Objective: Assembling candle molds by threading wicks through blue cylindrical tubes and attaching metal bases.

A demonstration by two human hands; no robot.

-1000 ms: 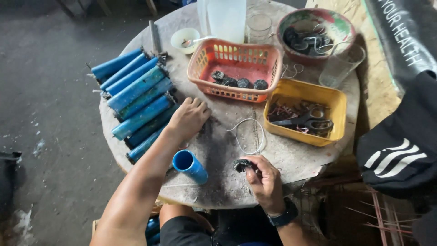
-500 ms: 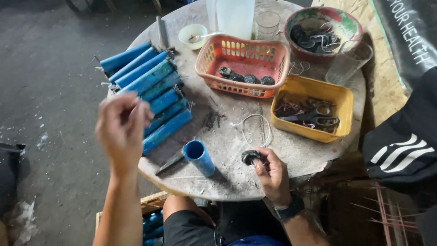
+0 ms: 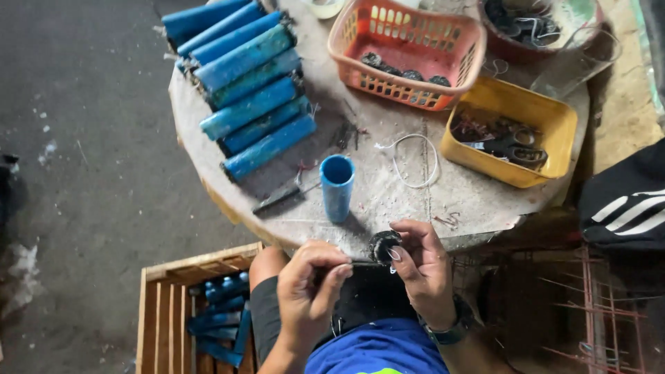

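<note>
At the far left, on the floor below the round surface (image 3: 208, 149), a wooden crate (image 3: 156, 305) holds several blue tubes lying lengthwise. Above it, a row of blue tubes (image 3: 249, 90) lies side by side on the surface, their long axes running from lower left to upper right. Just right of that row a single blue tube (image 3: 337, 185) lies alone, its open mouth turned up toward the camera, with a dark thin tool (image 3: 280, 197) beside it.

At the near edge of the surface, the left hand (image 3: 308, 291) is closed, thumb and fingers pinching a thin dark rod (image 3: 357, 263) that lies roughly level and points right into a small black round part (image 3: 383, 246). The right hand (image 3: 422, 273) pinches that part between thumb and fingertips, so it sits between the two hands, just over the edge of the surface.

Further right lie a loop of white cord (image 3: 415, 159), an orange basket (image 3: 405, 52) with dark pieces, and a yellow tray (image 3: 512, 131).
</note>
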